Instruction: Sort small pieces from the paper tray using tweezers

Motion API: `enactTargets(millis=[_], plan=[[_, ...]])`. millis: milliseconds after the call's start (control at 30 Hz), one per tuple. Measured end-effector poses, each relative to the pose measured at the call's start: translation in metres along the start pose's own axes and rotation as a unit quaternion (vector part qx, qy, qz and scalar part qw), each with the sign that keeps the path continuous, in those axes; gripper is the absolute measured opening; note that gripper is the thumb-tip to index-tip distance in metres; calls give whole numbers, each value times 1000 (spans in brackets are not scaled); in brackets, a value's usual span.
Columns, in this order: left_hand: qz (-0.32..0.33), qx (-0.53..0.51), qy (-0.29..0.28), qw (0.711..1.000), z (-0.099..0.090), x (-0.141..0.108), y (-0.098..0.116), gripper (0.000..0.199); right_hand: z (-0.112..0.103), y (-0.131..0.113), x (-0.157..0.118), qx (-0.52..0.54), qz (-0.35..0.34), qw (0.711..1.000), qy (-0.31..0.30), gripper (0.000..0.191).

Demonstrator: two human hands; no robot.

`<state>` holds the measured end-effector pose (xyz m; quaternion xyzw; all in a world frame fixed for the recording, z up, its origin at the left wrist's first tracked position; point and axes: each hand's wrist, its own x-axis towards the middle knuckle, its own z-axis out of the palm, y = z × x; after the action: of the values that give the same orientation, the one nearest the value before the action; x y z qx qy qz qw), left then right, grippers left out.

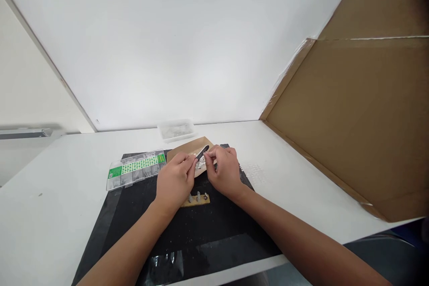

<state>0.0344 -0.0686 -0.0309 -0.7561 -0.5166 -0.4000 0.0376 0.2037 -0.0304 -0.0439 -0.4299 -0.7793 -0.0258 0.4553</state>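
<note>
Left hand [176, 181]: thumb and index closed in a pinch on the lower end of a slim black strip [202, 152], rounded end pointing up and to the right. Right hand [224, 170]: thumb and index drawn nearly together right beside that strip; can't tell from where I stand whether a small piece sits between them. Strip is up over the cardboard tray [184, 146], white bits [200, 161] lying in it. Both wrists low, forearms over the black mat [187, 241].

To do this fine handwork well, I'd say: left pinch firm and steady, the strip's far end left free, right fingertips doing only small, light moves. Hands close together should help control; working above the tray should catch anything dropped. Main risk, my guess: a sleeve-side bump of the left wrist against the wooden strip [197, 202], three clear upright pieces on it, just below the hands. Clear compartment case [137, 170] with green label sits off left, translucent tub [166, 137] behind; both out of the way.
</note>
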Motion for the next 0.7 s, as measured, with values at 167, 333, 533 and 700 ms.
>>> enactTargets(millis=[167, 333, 533, 700], plan=[[-10, -54, -12, 998, 0, 1, -5, 27, -1, -3, 0, -11, -11, 1000, -20, 17], [-2, -41, -17, 999, 1, 1, -8, 28, -2, 2, 3, -17, -6, 1000, -7, 18], [1, -64, -25, 998, -1, 2, -9, 27, -5, 0, 4, -23, -28, 999, -22, 18], [9, -45, -28, 999, 0, 1, -9, 29, -6, -2, 3, -35, -58, 997, -49, 21]])
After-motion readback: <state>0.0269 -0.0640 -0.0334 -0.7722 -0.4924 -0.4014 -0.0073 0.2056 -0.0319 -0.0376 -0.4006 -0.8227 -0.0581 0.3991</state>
